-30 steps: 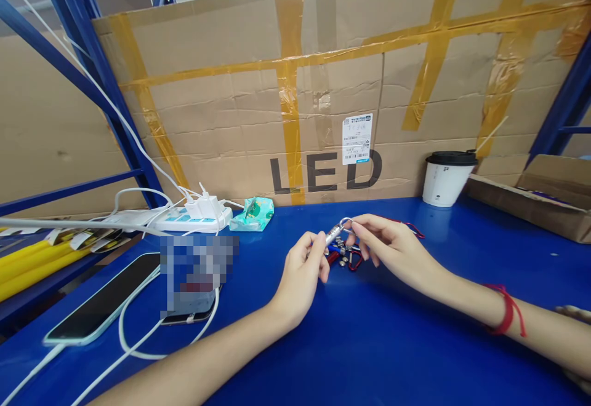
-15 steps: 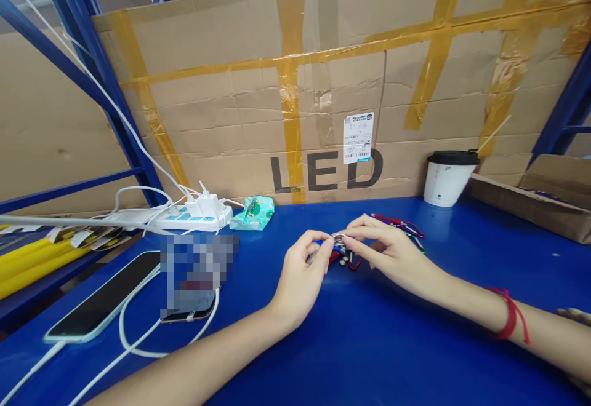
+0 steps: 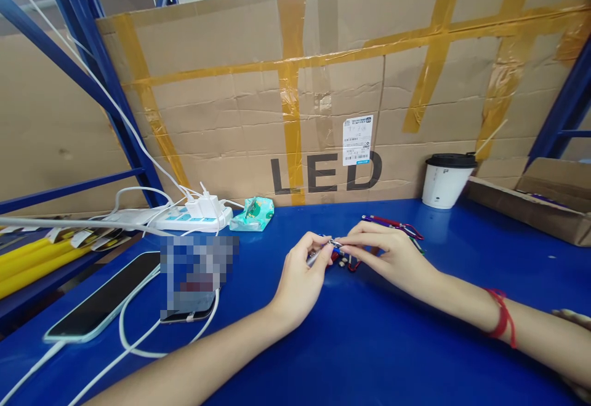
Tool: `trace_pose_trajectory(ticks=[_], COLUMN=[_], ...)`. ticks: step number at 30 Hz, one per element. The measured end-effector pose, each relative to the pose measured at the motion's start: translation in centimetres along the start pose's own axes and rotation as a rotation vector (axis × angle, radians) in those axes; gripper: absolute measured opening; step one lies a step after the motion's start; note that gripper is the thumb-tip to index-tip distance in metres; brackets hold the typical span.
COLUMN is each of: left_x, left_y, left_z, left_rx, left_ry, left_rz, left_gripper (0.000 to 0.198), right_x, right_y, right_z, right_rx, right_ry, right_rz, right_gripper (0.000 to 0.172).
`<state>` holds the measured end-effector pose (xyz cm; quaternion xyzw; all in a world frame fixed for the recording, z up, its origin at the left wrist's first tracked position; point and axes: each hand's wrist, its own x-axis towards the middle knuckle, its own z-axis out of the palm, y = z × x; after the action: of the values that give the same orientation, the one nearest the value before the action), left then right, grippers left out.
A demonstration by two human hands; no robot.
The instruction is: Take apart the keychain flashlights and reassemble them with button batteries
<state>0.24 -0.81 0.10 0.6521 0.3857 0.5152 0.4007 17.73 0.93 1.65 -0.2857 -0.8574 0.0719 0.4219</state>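
Observation:
A small silver-and-blue metal piece (image 3: 334, 245) is held between my two hands over the blue table. My left hand (image 3: 300, 283) pinches its left side with thumb and forefinger; a grey end shows under those fingers. The thumb and fingertips of my right hand (image 3: 392, 253) close on its right side. The fingers cover much of the piece, so its exact kind is unclear. Just beyond and below lie a red metal clip (image 3: 353, 265) and small silver bits (image 3: 342, 262). Behind my right hand are coloured carabiner-like clips (image 3: 385, 221), partly hidden.
A white lidded cup (image 3: 446, 184) with a straw stands at the back right, beside an open cardboard box (image 3: 530, 206). On the left are a phone (image 3: 106, 295), white cables, a power strip (image 3: 203, 214) and a green packet (image 3: 253, 214). A large cardboard sheet (image 3: 221, 123) stands behind.
My right fingertips have come down slightly and left onto the piece, which has turned a little. More of the grey end shows in my left hand.

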Motion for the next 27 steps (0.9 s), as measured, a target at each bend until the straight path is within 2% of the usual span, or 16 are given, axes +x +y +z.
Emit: trace_pose_trajectory(ticks=[5, 14, 21, 27], left_x=[0.14, -0.2, -0.15, -0.17], left_y=[-0.13, 0.46, 0.23, -0.04], left_z=[-0.02, 0.12, 0.09, 0.08], left_rx=[0.005, 0.101, 0.138, 0.078], left_ry=[0.011, -0.002, -0.004, 0.02], left_rz=[0.016, 0.033, -0.015, -0.007], left_gripper=[0.013, 0.015, 0.021, 0.017], right_x=[-0.27, -0.18, -0.26, -0.15], right_y=[-0.31, -0.21, -0.5, 0.36], right_z=[0.35, 0.3, 0.29, 0.24], right_rx=[0.019, 0.086, 0.192, 0.19], right_ry=[-0.002, 0.043, 0.078, 0.072], right_rz=[0.093, 0.148, 0.198, 0.271], right_gripper=[0.021, 0.011, 0.013, 0.015])
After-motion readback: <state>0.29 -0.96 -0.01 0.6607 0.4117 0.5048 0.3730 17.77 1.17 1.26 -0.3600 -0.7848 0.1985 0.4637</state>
